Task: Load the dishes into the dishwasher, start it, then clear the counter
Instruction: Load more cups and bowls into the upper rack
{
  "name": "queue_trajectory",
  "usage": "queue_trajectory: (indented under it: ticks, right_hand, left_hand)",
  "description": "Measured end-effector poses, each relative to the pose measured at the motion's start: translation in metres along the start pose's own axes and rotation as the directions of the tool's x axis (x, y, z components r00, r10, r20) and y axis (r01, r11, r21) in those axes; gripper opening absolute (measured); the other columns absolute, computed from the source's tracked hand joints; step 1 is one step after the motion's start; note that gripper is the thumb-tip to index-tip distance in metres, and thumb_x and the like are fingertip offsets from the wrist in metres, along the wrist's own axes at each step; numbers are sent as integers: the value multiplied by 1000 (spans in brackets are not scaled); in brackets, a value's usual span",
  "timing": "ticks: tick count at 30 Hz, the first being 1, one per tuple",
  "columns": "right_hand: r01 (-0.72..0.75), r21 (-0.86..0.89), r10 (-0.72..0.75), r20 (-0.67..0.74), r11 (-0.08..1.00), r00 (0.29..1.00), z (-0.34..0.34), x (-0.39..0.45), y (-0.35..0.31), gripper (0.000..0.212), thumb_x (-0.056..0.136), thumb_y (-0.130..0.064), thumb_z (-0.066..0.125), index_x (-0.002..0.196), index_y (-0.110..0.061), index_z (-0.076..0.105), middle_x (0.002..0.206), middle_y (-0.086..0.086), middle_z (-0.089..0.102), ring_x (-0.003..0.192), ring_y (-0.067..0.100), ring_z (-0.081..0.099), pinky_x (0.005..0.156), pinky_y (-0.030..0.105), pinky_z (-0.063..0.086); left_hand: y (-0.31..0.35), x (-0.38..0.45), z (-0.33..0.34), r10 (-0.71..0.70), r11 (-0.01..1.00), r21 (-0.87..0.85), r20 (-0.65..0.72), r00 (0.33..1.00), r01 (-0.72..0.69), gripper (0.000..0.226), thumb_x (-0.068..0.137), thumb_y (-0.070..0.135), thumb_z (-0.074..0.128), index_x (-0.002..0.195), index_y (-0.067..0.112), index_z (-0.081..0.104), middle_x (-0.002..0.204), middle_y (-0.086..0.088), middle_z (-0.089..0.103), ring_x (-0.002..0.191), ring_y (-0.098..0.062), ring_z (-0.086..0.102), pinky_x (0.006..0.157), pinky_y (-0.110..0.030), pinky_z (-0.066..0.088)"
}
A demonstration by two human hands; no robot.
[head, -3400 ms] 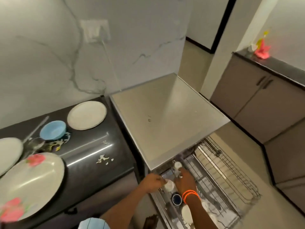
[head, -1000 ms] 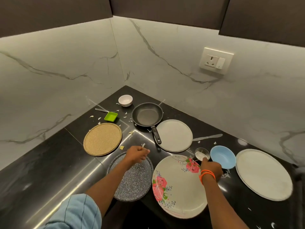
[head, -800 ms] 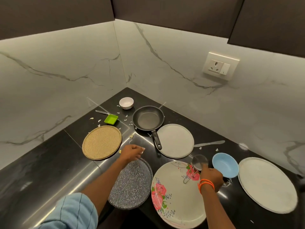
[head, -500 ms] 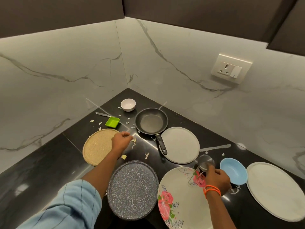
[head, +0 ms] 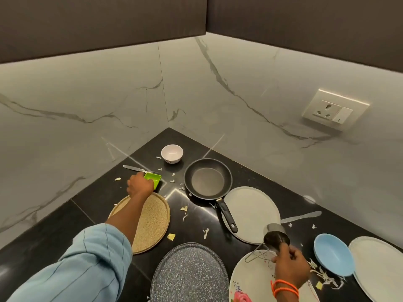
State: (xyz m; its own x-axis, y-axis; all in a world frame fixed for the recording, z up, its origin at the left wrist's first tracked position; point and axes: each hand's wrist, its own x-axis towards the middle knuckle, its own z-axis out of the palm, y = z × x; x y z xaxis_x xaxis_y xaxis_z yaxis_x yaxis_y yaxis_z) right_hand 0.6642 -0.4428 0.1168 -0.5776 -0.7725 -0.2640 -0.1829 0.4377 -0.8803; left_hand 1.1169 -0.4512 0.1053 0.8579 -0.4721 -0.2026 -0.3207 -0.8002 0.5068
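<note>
A: Head view first. What is the left hand (head: 139,185) doing?

B: It reaches to the far corner of the black worktop (head: 54,225), fingers curled over the near edge of a small green dish (head: 153,179): bright lime, square, shallow. A fork (head: 139,169) lies just behind it, long axis running left to right, tines towards the dish.

A: And the right hand (head: 291,268)?

B: It grasps a steel measuring cup (head: 275,237), tipped on its side, dark mouth facing the camera, wire handle (head: 256,255) trailing down-left over the floral plate (head: 250,277).

A: The frying pan (head: 207,179)?

B: Black, round, upright near the corner; its handle (head: 226,215) points towards the viewer and slightly right, its end lying over a plain white plate (head: 254,212).

A: Anything else?

B: A small white bowl (head: 172,153) behind the pan, a woven round mat (head: 150,221) under the left forearm, a speckled grey plate (head: 189,275) at the near edge, a blue bowl (head: 332,253) resting on another white plate (head: 379,264). A butter knife (head: 301,216) lies right of the plain plate, blade tip pointing right. Pale scraps (head: 185,211) dot the worktop.
</note>
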Motion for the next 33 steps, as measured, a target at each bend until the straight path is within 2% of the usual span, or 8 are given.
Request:
queue_trajectory:
  ticks: [3, 7, 15, 21, 23, 26, 29, 33]
  right_hand:
    - [-33, 13, 33, -15, 999, 999, -1, -7, 3, 5, 87, -15, 66, 84, -12, 65, 68, 12, 67, 61, 21, 62, 68, 38, 54]
    - [-59, -15, 59, -5, 998, 998, -6, -12, 3, 11, 87, -15, 67, 77, -13, 63, 61, 11, 66, 68, 26, 65, 82, 46, 55]
    - [-39, -8, 39, 32, 999, 999, -13, -12, 1, 12, 89, -16, 66, 79, -9, 66, 61, 11, 66, 67, 23, 63, 82, 42, 52]
    - [-97, 55, 95, 40, 994, 995, -19, -8, 1, 18, 88, -21, 65, 73, -11, 66, 52, 13, 63, 62, 31, 62, 76, 47, 55]
    - [-112, 112, 107, 52, 987, 993, -22, -3, -1, 19, 92, -18, 62, 77, -6, 65, 65, 19, 65, 59, 32, 58, 63, 39, 50]
    - [-161, 189, 138, 127, 969, 982, -29, 7, 0, 20, 94, -12, 60, 75, -7, 62, 88, 22, 63, 73, 35, 59, 62, 37, 54]
    - [-231, 267, 163, 254, 936, 953, -43, 13, 0, 15, 92, -4, 58, 78, 0, 61, 85, 25, 65, 67, 31, 64, 54, 37, 60]
    - [-286, 374, 156, 339, 882, 928, -71, 16, -3, 11, 92, 4, 51, 85, 5, 60, 70, 21, 68, 60, 33, 68, 47, 32, 57]
  left_hand:
    - [-6, 7, 3, -27, 992, 122, 51, 998, 20, 41, 93, 25, 60, 133, 15, 59, 134, -17, 57, 128, -37, 47, 103, -50, 39]
    - [-16, 14, 12, -57, 972, 231, 66, 996, 41, 35, 89, 20, 64, 123, 10, 63, 126, -16, 60, 121, -35, 51, 98, -48, 40]
    - [-17, 14, 4, -103, 976, 199, 76, 992, 86, 34, 94, 14, 55, 123, 0, 63, 129, -25, 58, 121, -42, 54, 100, -50, 44]
    - [-16, -11, 4, 36, 998, -43, 18, 999, -35, 35, 99, 15, 45, 102, -15, 64, 111, -40, 62, 107, -52, 57, 93, -50, 45]
    - [-11, -33, 5, 62, 983, -174, 17, 998, -58, 32, 99, 13, 47, 88, -12, 63, 97, -36, 64, 97, -49, 59, 85, -48, 44]
    - [6, -69, 7, 77, 928, -367, 20, 997, -65, 31, 95, 21, 48, 76, -2, 58, 82, -24, 65, 86, -43, 61, 78, -48, 45]
    - [28, -104, 8, 50, 829, -559, 70, 996, -2, 26, 94, 20, 53, 78, 1, 61, 78, -18, 64, 81, -39, 65, 76, -51, 56]
    - [54, -152, 14, 18, 561, -810, 217, 976, 170, 10, 93, 13, 59, 84, 8, 62, 88, -18, 60, 77, -28, 59, 67, -40, 56]
